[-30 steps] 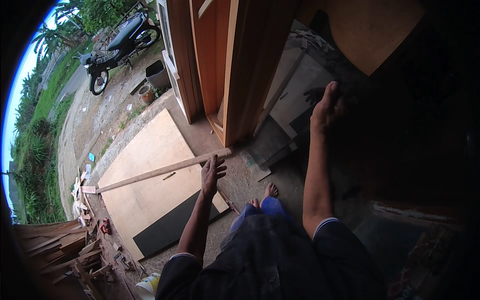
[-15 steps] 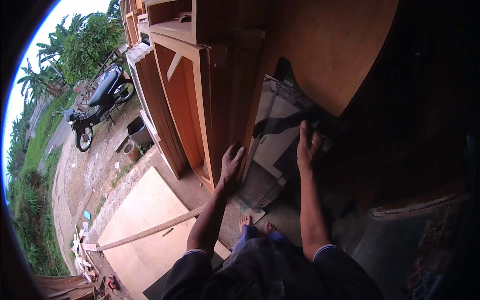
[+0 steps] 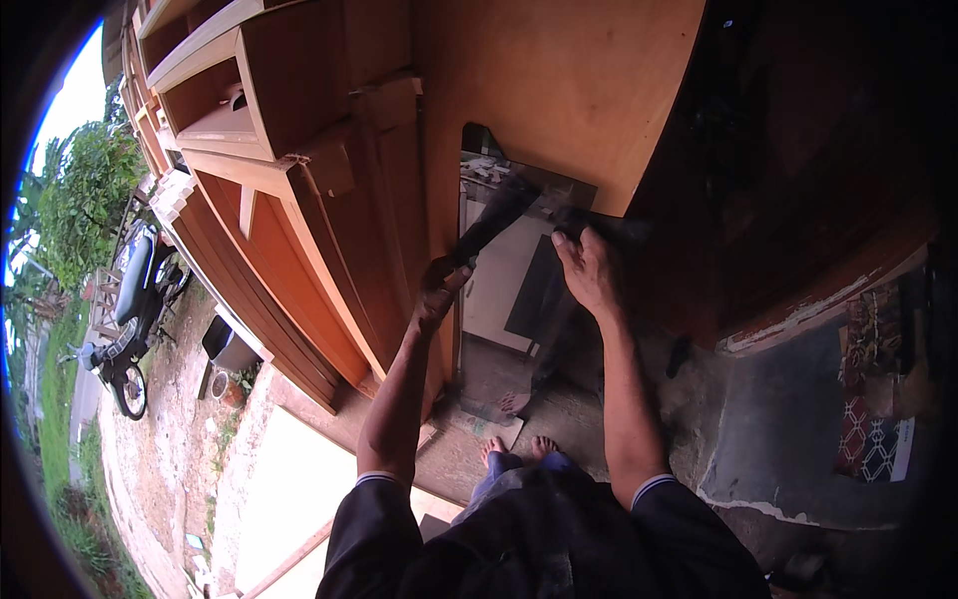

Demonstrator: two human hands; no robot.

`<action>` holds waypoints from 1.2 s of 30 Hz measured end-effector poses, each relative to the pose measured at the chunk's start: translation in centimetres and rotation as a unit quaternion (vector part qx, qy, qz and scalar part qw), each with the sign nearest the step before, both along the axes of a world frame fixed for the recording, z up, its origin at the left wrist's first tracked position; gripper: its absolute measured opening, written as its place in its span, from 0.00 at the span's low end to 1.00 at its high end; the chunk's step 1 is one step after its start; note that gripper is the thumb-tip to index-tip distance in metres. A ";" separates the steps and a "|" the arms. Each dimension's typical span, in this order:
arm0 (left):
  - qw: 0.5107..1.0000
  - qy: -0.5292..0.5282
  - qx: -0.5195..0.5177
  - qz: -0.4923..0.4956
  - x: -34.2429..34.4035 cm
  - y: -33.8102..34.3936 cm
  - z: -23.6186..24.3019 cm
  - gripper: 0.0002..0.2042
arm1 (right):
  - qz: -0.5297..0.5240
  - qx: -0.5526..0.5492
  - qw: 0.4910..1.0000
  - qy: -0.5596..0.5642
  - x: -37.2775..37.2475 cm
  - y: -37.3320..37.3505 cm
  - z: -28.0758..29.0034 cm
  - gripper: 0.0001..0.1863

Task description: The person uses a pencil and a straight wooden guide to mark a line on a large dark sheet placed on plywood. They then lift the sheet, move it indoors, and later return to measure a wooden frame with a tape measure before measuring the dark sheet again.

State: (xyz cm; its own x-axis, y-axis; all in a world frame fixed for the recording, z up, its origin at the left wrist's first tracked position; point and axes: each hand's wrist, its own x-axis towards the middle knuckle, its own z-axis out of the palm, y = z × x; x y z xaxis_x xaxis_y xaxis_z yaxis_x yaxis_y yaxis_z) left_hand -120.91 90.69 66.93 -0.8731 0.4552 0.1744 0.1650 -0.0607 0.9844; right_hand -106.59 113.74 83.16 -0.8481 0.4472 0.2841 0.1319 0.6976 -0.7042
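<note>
A tall reflective sheet (image 3: 489, 309), which looks like a mirror, stands close in front of me, with dark reflections of my arms in it. Its top edge has a shaped corner, and its foot is near a small pale board (image 3: 501, 431) on the floor. My left hand (image 3: 439, 292) is closed at its left edge, thumb on the front face. Opposite, my right hand (image 3: 589, 268) closes round the right edge, the fingertips partly lost in shadow. Behind the sheet rises a brown plywood panel (image 3: 569, 80).
Wooden cabinet frames (image 3: 274, 215) stand close on my left. A pale plywood sheet (image 3: 289, 479) lies on the floor with a wooden strip (image 3: 289, 561) across it. Outside are a motorbike (image 3: 130, 319) and a bucket (image 3: 228, 344). A dark grey surface (image 3: 768, 429) lies to the right.
My view has turned to the right, so the cabinets sit further left. The mirror looks straighter before me, and both hands have shifted left in the picture with it.
</note>
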 end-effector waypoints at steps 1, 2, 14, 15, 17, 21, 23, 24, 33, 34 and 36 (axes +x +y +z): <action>1.000 -0.014 -0.002 -0.007 -0.4 0.0 -0.3 0.28 | -0.009 0.030 1.000 -0.005 0.0 0.2 0.5 0.26; 0.999 -0.038 -0.020 -0.011 -0.8 -0.1 -0.5 0.26 | -0.016 0.058 0.998 -0.018 0.0 0.4 0.9 0.27; 0.999 -0.043 0.017 0.002 -1.3 0.1 -1.0 0.21 | -0.058 -0.051 0.997 0.013 1.6 -0.8 1.5 0.18; 0.999 -0.046 0.020 -0.003 -1.4 0.1 -0.9 0.21 | -0.067 -0.020 0.998 0.004 2.0 -0.9 1.3 0.17; 0.998 -0.057 0.029 -0.017 -1.6 0.0 -0.8 0.21 | -0.065 0.055 0.996 0.004 3.1 -0.9 0.9 0.15; 0.996 -0.090 -0.019 -0.012 -1.7 -0.1 -0.5 0.21 | -0.102 -0.137 0.959 0.226 6.4 -0.6 -2.3 0.15; 0.997 -0.070 0.036 -0.024 -1.3 0.2 -0.5 0.21 | -0.169 -0.103 0.955 0.220 7.3 0.4 -5.0 0.20; 0.996 -0.061 0.058 -0.031 -1.0 0.4 -0.5 0.21 | -0.212 -0.094 0.951 0.207 7.4 0.6 -6.6 0.24; 1.000 -0.006 -0.011 0.024 -0.3 1.2 -0.2 0.18 | -0.148 -0.220 0.940 0.217 4.2 -1.4 -15.8 0.36; 1.000 -0.016 0.004 0.006 -0.3 0.9 -0.3 0.17 | -0.148 -0.219 0.945 0.192 4.3 -1.6 -15.9 0.35; 0.998 -0.045 0.030 -0.027 -0.2 0.2 -0.5 0.15 | -0.146 -0.215 0.955 0.142 4.7 -1.9 -16.0 0.35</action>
State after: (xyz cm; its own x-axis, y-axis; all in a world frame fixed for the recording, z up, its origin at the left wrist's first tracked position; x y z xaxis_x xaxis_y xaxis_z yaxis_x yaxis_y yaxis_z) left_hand -121.09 90.91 66.40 -0.8614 0.4924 0.1249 0.0709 -0.1268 0.9894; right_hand -101.93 111.82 67.20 -0.5847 0.7808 0.2205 0.0379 0.2977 -0.9539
